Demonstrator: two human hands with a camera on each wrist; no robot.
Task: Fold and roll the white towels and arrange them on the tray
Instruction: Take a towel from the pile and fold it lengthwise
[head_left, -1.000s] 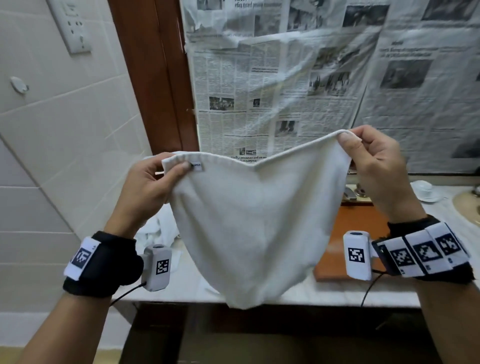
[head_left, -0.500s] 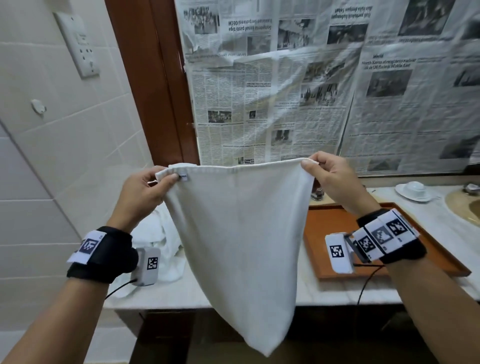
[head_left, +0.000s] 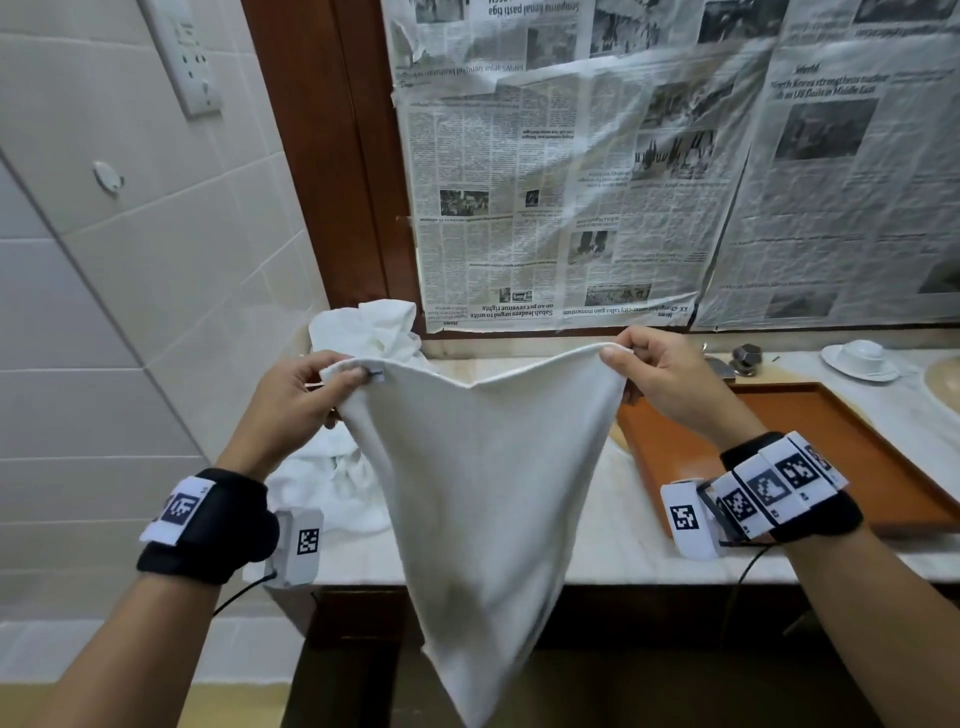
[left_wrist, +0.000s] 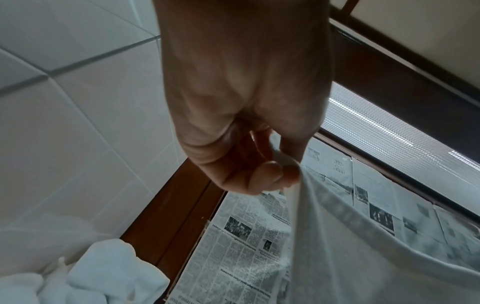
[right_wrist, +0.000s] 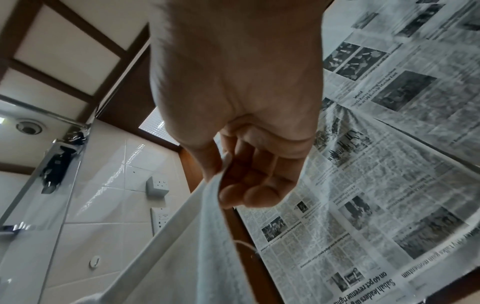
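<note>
Now, left hand (head_left: 296, 400) and right hand (head_left: 665, 379) each pinched a top corner of the white towel (head_left: 483, 493) | towel hung point-down over the counter's (head_left: 613, 551) front edge | tray (head_left: 852, 457) nearer the right hand.

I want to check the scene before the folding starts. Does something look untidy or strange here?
Yes. Newspaper sheets are stuck over the wall, some upside down. White towels lie crumpled on the counter. The held towel sags between left hand and right hand.
</note>
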